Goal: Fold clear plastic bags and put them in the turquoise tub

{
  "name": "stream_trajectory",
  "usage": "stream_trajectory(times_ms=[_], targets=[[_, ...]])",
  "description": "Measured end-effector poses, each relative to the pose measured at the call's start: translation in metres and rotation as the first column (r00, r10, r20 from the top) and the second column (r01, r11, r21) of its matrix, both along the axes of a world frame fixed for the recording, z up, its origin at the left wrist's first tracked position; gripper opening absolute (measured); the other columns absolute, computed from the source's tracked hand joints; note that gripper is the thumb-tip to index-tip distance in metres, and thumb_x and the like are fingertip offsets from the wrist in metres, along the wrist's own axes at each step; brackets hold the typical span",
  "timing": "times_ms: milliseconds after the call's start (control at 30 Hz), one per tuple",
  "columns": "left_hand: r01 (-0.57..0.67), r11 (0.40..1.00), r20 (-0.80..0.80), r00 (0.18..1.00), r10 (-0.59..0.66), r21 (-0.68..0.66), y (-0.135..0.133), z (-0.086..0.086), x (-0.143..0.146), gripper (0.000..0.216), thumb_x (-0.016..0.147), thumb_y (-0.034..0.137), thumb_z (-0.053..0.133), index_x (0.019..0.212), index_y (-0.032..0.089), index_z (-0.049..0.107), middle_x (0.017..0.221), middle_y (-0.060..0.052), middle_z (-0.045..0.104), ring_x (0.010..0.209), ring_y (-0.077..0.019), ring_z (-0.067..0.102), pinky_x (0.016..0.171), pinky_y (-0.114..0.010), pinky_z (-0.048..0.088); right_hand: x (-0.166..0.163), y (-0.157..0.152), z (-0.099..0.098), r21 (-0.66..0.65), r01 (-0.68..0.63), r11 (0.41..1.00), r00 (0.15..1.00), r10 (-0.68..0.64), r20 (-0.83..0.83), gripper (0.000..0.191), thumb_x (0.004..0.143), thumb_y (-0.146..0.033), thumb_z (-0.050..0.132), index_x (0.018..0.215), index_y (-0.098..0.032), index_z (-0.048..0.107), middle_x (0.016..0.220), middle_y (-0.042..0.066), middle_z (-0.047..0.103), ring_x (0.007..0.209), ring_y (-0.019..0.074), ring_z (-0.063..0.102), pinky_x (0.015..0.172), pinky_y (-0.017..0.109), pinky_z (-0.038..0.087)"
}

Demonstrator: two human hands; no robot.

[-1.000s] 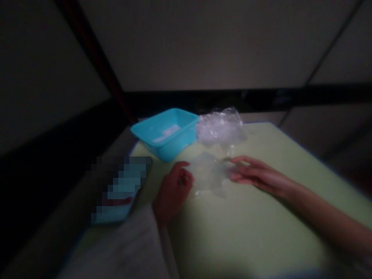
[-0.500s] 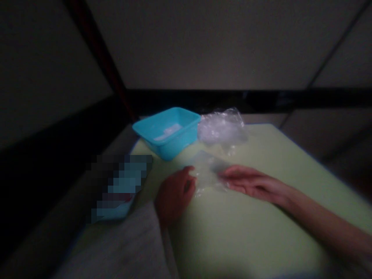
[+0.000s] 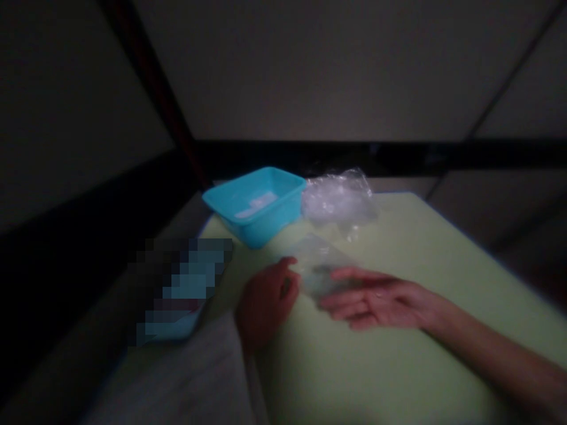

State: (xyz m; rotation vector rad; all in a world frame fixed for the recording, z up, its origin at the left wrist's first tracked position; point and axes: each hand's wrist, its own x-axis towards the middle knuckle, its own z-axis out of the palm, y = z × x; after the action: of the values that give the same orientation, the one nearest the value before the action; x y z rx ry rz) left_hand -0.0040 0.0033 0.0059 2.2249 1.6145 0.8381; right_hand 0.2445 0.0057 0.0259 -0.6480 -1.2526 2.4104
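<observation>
A small clear plastic bag lies on the pale green table top. My left hand pinches the bag's left edge with curled fingers. My right hand lies palm up just right of the bag, fingers stretched out and slid under or against the bag's near edge. The light is dim and the bag is hard to make out.
A turquoise plastic tub with something white inside stands at the table's far left corner. A heap of crumpled clear plastic bags lies right of it. A blurred-out object sits off the table's left edge. Grey cloth covers my lap.
My right hand slid back toward me over the bag and turned palm up. The bag's far end has lifted and folded a little. My left hand kept its pinch.
</observation>
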Motion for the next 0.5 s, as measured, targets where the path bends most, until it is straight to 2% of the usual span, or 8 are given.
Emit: stream_trajectory(times_ms=[67,133,200,233,267,333,400,500], targets=[[0.009,1.000,0.005,1.000,-0.009,0.001,0.000,0.000,0.000,0.029,0.081,0.019,0.045,0.108,0.018,0.055,0.077,-0.002,0.071,0.065,-0.0162,0.065,0.061,-0.026,0.047,0.002,0.001,0.000,0.011,-0.104,0.995,0.994,0.103,0.029,0.065,0.073,-0.041,0.069,0.129,-0.027,0.039,0.125,0.013,0.059,0.106,0.0233,0.062,0.086,0.036,0.048],[0.017,1.000,0.025,1.000,-0.018,0.017,0.001,0.001,-0.002,0.029,0.081,0.019,0.044,0.108,0.018,0.054,0.075,-0.001,0.070,0.066,-0.0165,0.065,0.062,-0.026,0.047,0.005,0.002,0.000,0.100,-0.153,0.983,0.987,0.147,0.061,0.062,0.073,-0.043,0.070,0.125,-0.024,0.043,0.111,0.012,0.067,0.087,0.0206,0.069,0.071,0.030,0.052],[0.004,0.999,0.052,0.999,-0.006,0.047,0.001,0.000,-0.003,0.029,0.081,0.019,0.044,0.108,0.018,0.054,0.075,-0.001,0.070,0.068,-0.0164,0.065,0.063,-0.027,0.047,0.009,0.004,0.002,0.305,-0.032,0.952,0.996,0.005,0.087,0.047,0.076,-0.041,0.068,0.115,-0.020,0.051,0.093,0.008,0.072,0.069,0.0154,0.068,0.059,0.024,0.050],[-0.007,0.998,0.061,0.998,0.003,0.065,0.001,0.000,-0.004,0.029,0.081,0.018,0.044,0.108,0.019,0.053,0.076,-0.001,0.070,0.069,-0.0165,0.065,0.064,-0.027,0.047,0.010,0.005,0.004,0.429,0.082,0.900,0.986,-0.136,0.098,0.038,0.078,-0.040,0.066,0.109,-0.019,0.055,0.088,0.007,0.072,0.066,0.0139,0.066,0.058,0.023,0.049],[-0.012,0.997,0.065,0.998,0.006,0.083,0.002,0.000,-0.005,0.029,0.081,0.018,0.044,0.108,0.019,0.053,0.078,-0.001,0.071,0.071,-0.0166,0.065,0.066,-0.027,0.048,0.012,0.006,0.005,0.549,0.190,0.814,0.950,-0.294,0.108,0.030,0.081,-0.038,0.064,0.103,-0.019,0.057,0.086,0.006,0.072,0.068,0.0137,0.066,0.060,0.023,0.049],[-0.003,0.994,0.048,0.999,-0.002,0.111,0.002,-0.001,-0.006,0.028,0.081,0.019,0.044,0.108,0.019,0.054,0.081,-0.002,0.071,0.075,-0.0172,0.066,0.070,-0.028,0.049,0.016,0.009,0.009,0.758,0.253,0.601,0.830,-0.538,0.149,0.022,0.085,-0.036,0.059,0.098,-0.019,0.059,0.091,0.007,0.070,0.080,0.0172,0.065,0.068,0.027,0.049],[0.011,0.991,-0.008,1.000,-0.010,0.137,0.002,-0.001,-0.006,0.028,0.082,0.021,0.045,0.108,0.019,0.055,0.082,-0.004,0.071,0.077,-0.0185,0.066,0.074,-0.030,0.049,0.019,0.011,0.010,0.895,0.107,0.432,0.736,-0.640,0.221,0.024,0.089,-0.038,0.052,0.103,-0.019,0.060,0.100,0.009,0.068,0.090,0.0222,0.063,0.077,0.034,0.049],[0.018,0.991,-0.113,0.994,-0.003,0.134,0.001,-0.001,-0.005,0.029,0.084,0.023,0.044,0.110,0.018,0.057,0.085,-0.006,0.069,0.079,-0.0205,0.066,0.078,-0.034,0.049,0.023,0.016,0.007,0.944,-0.192,0.270,0.683,-0.654,0.326,0.030,0.092,-0.038,0.045,0.111,-0.020,0.059,0.106,0.010,0.065,0.094,0.0254,0.061,0.082,0.041,0.047]])
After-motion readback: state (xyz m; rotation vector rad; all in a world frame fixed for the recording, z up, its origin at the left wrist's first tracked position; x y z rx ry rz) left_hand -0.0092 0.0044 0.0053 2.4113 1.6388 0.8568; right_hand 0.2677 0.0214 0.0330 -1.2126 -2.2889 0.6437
